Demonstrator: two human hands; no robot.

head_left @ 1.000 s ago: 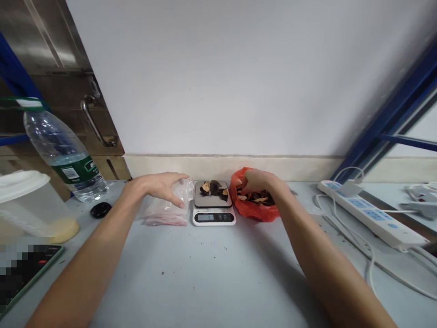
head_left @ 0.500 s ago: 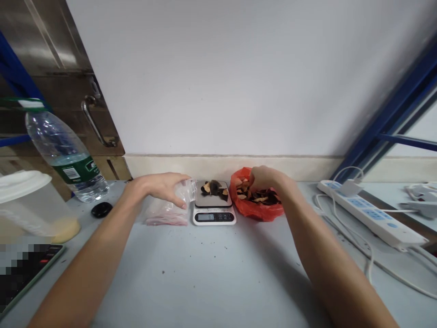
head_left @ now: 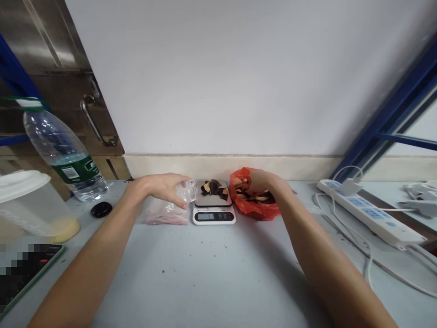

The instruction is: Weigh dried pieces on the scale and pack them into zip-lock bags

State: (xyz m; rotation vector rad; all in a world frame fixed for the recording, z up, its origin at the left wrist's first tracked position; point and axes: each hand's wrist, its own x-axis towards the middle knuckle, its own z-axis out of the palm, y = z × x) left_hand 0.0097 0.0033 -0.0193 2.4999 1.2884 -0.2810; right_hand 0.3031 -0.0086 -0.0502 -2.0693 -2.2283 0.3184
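My left hand [head_left: 166, 187] is at a clear plastic bag [head_left: 188, 191], its thumb and fingers curved around the crinkled mouth. More clear bags with pink edges [head_left: 166, 219] lie beneath that hand. To its right stands a small white digital scale [head_left: 214, 218] with a lit display. Dark, curled dried pieces like peel [head_left: 214, 187] rest on its plate. My right hand [head_left: 259, 181] reaches down into a red plastic bag [head_left: 254, 212], among similar dried pieces [head_left: 244, 189]. Its fingertips are hidden, so I cannot see what they hold.
On the left are a large water bottle [head_left: 73, 159], a lidded plastic tub [head_left: 29, 205], a black round cap [head_left: 101, 209] and a device with a green edge [head_left: 37, 273]. A white power strip [head_left: 372, 214] with cables lies right. Small crumbs dot the table [head_left: 191, 291].
My right hand has shifted slightly inside the red bag, lower among the dried pieces. The left hand and the pieces on the scale look nearly unchanged.
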